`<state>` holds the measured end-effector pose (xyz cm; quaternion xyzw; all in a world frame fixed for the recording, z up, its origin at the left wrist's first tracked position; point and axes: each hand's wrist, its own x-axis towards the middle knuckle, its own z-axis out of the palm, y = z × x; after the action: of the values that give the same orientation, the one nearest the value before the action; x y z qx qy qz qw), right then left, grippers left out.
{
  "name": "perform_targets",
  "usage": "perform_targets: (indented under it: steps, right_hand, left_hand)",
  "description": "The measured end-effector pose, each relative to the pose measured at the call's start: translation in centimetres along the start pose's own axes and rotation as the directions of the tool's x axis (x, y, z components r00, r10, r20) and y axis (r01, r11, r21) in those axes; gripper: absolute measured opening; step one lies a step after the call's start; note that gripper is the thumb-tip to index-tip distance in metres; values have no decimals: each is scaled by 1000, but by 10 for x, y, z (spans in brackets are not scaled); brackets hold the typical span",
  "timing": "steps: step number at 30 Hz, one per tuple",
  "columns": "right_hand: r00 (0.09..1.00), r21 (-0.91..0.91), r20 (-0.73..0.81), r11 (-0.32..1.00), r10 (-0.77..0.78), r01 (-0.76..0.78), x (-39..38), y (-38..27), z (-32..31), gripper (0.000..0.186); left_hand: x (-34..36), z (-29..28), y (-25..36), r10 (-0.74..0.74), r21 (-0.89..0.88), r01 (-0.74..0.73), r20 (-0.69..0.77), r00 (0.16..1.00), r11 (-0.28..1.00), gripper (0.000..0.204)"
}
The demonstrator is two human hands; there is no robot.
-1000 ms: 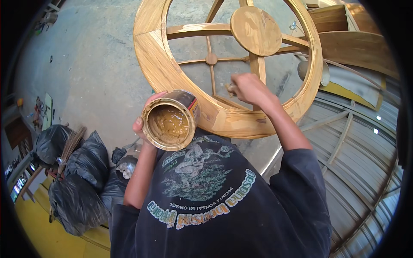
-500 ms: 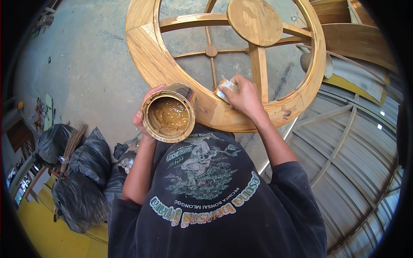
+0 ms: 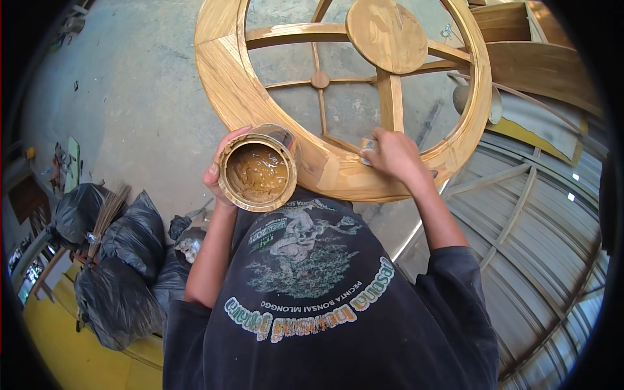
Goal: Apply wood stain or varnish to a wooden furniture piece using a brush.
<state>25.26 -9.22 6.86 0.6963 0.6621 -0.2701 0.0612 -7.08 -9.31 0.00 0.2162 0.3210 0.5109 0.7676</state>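
A round wooden frame [image 3: 227, 84] has spokes meeting at a centre disc [image 3: 387, 36]; lighter and darker smears mark its wood. My left hand [image 3: 218, 170] grips an open metal can [image 3: 257, 172], tipped toward me and holding wet brown paste, just in front of the frame's near rim. My right hand [image 3: 396, 156] is closed on a small, pale, stained pad or scraper [image 3: 367, 148], low on the near rim, right of the can. The pad is partly hidden by the fingers.
Concrete floor [image 3: 130, 91] lies beneath, with a smaller spoked wooden piece [image 3: 320, 80] below the frame. Black bags [image 3: 120, 299] and a twig broom [image 3: 104, 221] sit at left. Curved wooden panels [image 3: 539, 71] are at upper right, corrugated metal sheeting [image 3: 513, 260] at lower right.
My right hand has gone down onto the rim, then moved rightward along it with the pad. The can in my left hand is slightly higher in view than a second ago.
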Motion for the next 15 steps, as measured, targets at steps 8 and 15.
perform_targets:
  steps: [8,15]
  right_hand:
    - [886,587,435,797,-160,-144,54,30,22,29]
    - [863,693,461,691,-207,-205,52,29,54,40]
  left_hand:
    - [2,-3,-1,-10,3,10,20,1000,1000,99]
    - [3,0,0,-6,15,6,-7,1000,1000,100]
